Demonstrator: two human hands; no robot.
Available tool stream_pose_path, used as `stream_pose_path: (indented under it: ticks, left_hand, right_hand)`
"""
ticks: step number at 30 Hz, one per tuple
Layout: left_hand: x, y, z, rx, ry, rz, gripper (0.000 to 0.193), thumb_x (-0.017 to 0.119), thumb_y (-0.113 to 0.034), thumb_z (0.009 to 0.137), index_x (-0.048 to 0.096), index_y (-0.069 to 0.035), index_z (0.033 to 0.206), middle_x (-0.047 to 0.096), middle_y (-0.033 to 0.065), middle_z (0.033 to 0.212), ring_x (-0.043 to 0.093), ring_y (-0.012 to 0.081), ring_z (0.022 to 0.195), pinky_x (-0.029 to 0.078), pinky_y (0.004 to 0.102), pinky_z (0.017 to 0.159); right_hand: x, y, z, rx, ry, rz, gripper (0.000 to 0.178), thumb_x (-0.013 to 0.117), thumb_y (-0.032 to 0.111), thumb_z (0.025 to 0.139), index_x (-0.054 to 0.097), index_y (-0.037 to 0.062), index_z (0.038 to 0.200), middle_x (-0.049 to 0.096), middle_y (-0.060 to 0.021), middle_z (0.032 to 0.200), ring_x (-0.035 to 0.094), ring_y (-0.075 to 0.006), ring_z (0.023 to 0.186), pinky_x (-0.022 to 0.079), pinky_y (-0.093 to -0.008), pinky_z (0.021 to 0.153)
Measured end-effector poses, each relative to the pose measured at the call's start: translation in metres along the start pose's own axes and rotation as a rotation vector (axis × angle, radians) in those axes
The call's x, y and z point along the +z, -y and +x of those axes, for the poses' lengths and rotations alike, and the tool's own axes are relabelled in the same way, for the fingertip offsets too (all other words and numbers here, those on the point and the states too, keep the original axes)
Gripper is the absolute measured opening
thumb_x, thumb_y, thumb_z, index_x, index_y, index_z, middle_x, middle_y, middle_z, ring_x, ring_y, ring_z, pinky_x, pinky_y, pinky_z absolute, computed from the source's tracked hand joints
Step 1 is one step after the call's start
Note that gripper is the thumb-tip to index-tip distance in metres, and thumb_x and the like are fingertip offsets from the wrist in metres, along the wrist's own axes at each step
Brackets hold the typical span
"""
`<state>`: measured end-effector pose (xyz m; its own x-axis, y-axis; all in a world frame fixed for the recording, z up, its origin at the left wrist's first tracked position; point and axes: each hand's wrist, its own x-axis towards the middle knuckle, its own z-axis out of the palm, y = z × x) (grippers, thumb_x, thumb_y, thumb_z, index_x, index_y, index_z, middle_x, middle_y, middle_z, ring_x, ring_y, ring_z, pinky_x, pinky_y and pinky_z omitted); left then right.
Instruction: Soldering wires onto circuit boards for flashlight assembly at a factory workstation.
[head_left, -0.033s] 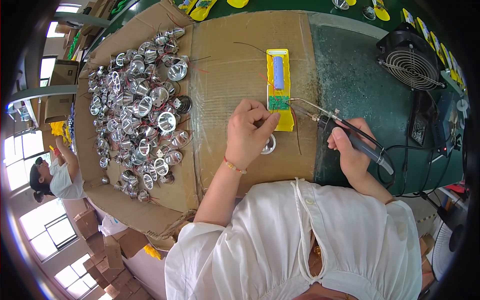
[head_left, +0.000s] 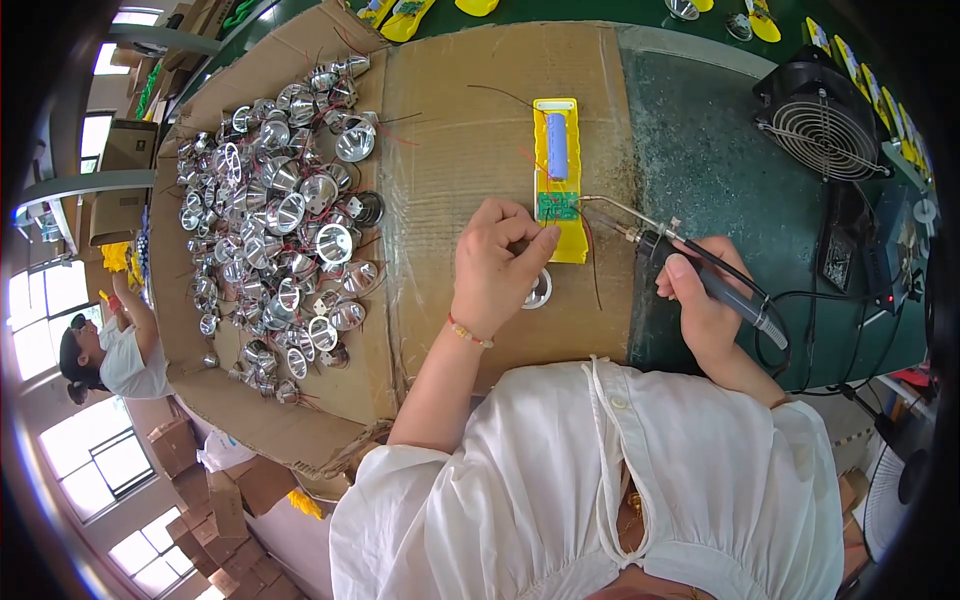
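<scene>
A yellow plastic housing (head_left: pixel 572 243) lies on the cardboard, holding a purple cylindrical battery cell (head_left: pixel 557 150) and a small green circuit board (head_left: pixel 552 206). My right hand (head_left: pixel 708 300) grips the grey handle of a soldering iron (head_left: pixel 715 285); a thin metal guide tube runs along it, and its tip reaches the board's right edge. Beside the housing, my left hand (head_left: pixel 503 255) is closed in a pinch near the board's lower left. What those fingers hold is hidden. Partly under this hand sits a shiny ring-rimmed reflector (head_left: pixel 540 290). Thin red and dark wires stick out around the housing.
At left, a cardboard box (head_left: pixel 290 435) holds many silver reflectors (head_left: pixel 285 210) with wires. A black fan (head_left: pixel 820 125) stands at the right, near cables and a soldering station (head_left: pixel 880 265). More yellow housings (head_left: pixel 405 18) line the far edge. Another person (head_left: pixel 125 350) works at far left.
</scene>
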<state>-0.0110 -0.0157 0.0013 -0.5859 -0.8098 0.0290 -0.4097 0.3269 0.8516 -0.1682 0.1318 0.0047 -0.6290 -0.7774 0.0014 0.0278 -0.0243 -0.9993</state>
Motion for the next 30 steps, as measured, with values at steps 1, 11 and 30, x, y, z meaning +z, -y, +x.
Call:
stream_pose_path:
  ticks: [1,11,30]
  left_hand:
    - [0.000,0.000,0.000,-0.002,-0.003,0.000,0.012,0.068,-0.011,0.073,0.064,0.000,0.070,0.052,0.0061,0.075,0.050,0.0127,0.053,0.040,0.0250,0.049]
    - [-0.018,0.000,0.006,-0.135,-0.026,-0.064,0.014,0.066,-0.010,0.075,0.063,0.002,0.069,0.060,0.0061,0.055,0.055,0.0114,0.047,0.046,0.0244,0.049]
    - [-0.025,-0.006,0.256,0.049,0.009,0.711,0.042,0.066,-0.041,0.064,0.064,-0.010,0.091,0.059,0.0149,0.096,0.060,0.0281,0.084,0.048,0.0372,0.075]
  right_hand:
    - [-0.002,-0.001,0.000,-0.001,0.000,0.001,0.012,0.057,0.006,0.083,0.050,-0.0009,0.090,0.057,-0.0080,0.066,0.054,-0.0110,0.055,0.045,-0.0220,0.051]
    - [-0.031,-0.014,0.004,0.021,-0.157,0.084,0.015,0.061,0.007,0.081,0.052,-0.0012,0.089,0.058,-0.0081,0.068,0.055,-0.0101,0.056,0.046,-0.0217,0.052]
    - [-0.031,-0.018,0.014,0.124,-0.225,0.090,0.015,0.063,0.007,0.080,0.052,-0.0004,0.087,0.058,-0.0069,0.068,0.056,-0.0098,0.057,0.047,-0.0214,0.051]
